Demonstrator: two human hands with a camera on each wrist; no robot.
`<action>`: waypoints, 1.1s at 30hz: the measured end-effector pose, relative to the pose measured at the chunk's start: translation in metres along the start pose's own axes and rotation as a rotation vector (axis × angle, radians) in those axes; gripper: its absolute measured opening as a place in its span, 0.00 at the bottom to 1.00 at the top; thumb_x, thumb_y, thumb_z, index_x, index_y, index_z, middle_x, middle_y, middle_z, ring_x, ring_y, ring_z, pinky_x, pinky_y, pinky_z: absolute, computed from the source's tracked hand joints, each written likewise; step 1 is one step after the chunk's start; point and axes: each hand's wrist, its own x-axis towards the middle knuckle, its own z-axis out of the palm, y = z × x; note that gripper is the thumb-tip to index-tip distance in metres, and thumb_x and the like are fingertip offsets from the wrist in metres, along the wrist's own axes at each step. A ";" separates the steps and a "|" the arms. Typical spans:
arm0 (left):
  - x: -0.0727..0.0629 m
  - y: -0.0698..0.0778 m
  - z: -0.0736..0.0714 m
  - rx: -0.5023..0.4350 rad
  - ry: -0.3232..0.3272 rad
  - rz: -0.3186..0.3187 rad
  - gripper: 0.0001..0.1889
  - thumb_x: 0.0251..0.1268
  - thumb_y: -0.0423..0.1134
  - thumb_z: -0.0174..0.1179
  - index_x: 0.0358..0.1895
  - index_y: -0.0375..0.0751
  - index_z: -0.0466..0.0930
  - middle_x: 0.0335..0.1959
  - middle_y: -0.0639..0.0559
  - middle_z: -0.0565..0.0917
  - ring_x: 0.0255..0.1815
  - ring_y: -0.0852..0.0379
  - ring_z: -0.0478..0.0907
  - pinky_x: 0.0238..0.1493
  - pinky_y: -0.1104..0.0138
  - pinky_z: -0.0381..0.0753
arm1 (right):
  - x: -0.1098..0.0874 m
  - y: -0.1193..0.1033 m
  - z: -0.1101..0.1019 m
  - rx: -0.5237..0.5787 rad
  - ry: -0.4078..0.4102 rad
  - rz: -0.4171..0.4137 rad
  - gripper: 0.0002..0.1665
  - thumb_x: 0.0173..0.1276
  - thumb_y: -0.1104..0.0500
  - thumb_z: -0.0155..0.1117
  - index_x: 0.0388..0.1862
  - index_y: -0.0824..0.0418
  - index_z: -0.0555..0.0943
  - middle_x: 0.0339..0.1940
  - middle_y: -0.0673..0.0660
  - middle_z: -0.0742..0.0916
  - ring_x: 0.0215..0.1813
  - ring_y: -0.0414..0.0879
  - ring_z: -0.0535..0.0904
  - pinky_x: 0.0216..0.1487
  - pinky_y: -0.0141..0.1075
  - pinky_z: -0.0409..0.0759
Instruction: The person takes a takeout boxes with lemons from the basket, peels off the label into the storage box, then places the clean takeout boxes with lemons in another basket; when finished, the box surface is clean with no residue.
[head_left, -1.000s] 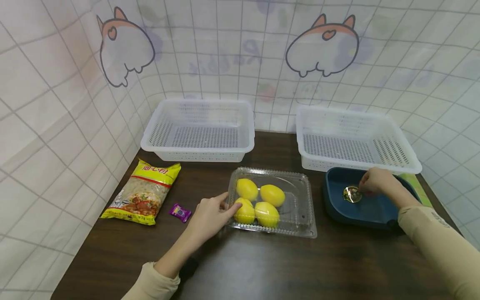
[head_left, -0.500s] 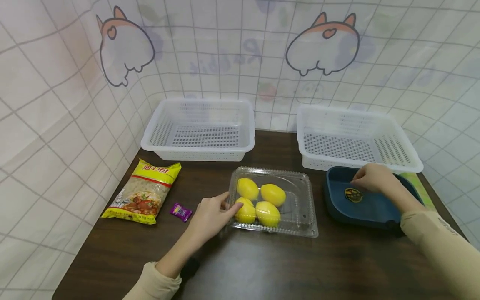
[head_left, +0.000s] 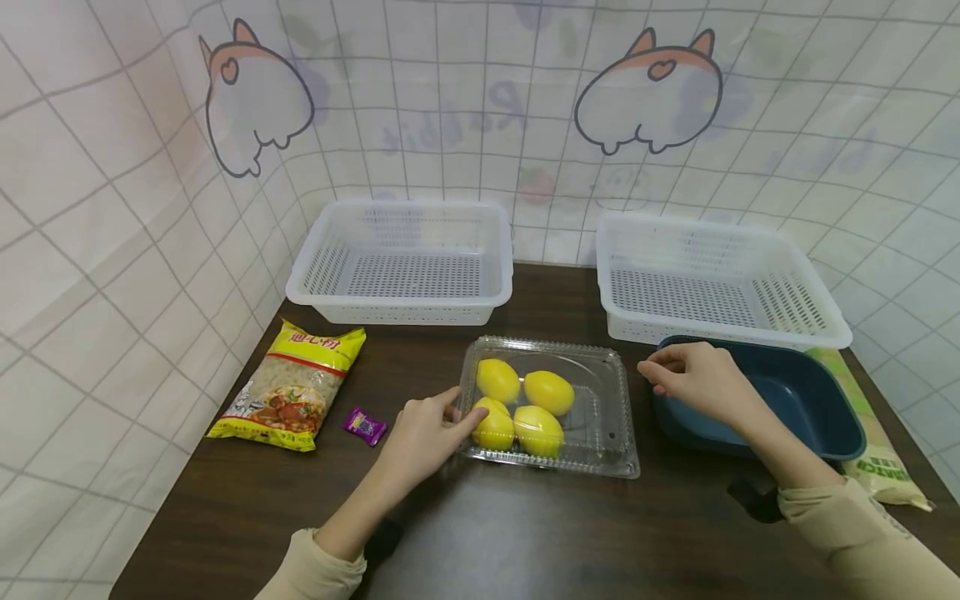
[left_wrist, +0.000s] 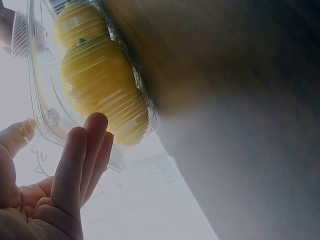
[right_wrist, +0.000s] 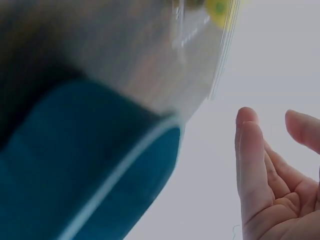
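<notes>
A clear plastic clamshell box (head_left: 592, 400) with several yellow lemons (head_left: 538, 429) inside lies mid-table. My left hand (head_left: 423, 433) rests at its left side, thumb over the lid's edge. In the left wrist view, the fingers (left_wrist: 70, 170) are straight beside the box, lemons showing through the ribbed wall. My right hand (head_left: 701, 379) is above the left end of a dark blue plastic basin (head_left: 795, 400), its fingertips toward the clamshell's right edge. In the right wrist view its thumb and fingers (right_wrist: 252, 155) are apart with nothing between them. That hand hides part of the basin's floor.
Two white perforated baskets (head_left: 401, 300) (head_left: 720, 329) stand along the back by the tiled-print curtain. At left lie a yellow food packet (head_left: 288, 387) and a small purple wrapped candy (head_left: 365, 426). A green packet (head_left: 881, 467) lies right of the basin, partly under it.
My right hand has come out of the basin leftward, toward the clamshell. The round gold-and-black label seen earlier inside the basin is now out of sight. My left hand has stayed on the clamshell.
</notes>
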 end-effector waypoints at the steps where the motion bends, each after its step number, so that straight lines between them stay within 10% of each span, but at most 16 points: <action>1: 0.000 0.000 0.000 -0.003 0.000 0.002 0.37 0.64 0.62 0.61 0.63 0.32 0.77 0.24 0.55 0.84 0.15 0.63 0.65 0.21 0.71 0.68 | -0.002 -0.003 0.004 0.005 -0.001 0.000 0.28 0.73 0.40 0.57 0.53 0.62 0.84 0.34 0.52 0.92 0.36 0.40 0.85 0.40 0.43 0.83; 33: -0.001 0.002 -0.003 -0.006 0.001 0.005 0.37 0.63 0.61 0.63 0.62 0.31 0.78 0.21 0.56 0.82 0.15 0.63 0.64 0.20 0.71 0.67 | -0.027 -0.013 0.060 0.120 -0.177 0.132 0.48 0.72 0.33 0.54 0.67 0.75 0.69 0.31 0.54 0.90 0.28 0.44 0.87 0.33 0.36 0.83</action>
